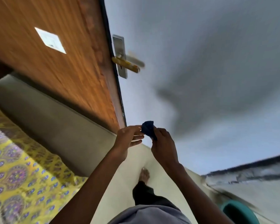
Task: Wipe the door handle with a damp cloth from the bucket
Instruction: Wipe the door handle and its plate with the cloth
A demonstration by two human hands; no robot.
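Small dark blue cloth (148, 130) bunched up, held between both hands, low in the middle. Right hand (162, 147) closed around its lower end. Left hand (128, 139) pinching its near edge with thumb and first finger, other fingers loose and spread. Gold lever door handle (126, 64) on a silver metal plate (120, 55), blurry, sticking out from the edge of the brown wooden door (55, 59), well above the hands. Lots of open room between cloth and handle, along the pale grey wall (217, 62). Round teal bucket (239, 212) low at the right, only its rim showing. Bare foot (145, 173) on the pale floor (120, 183) below the hands.
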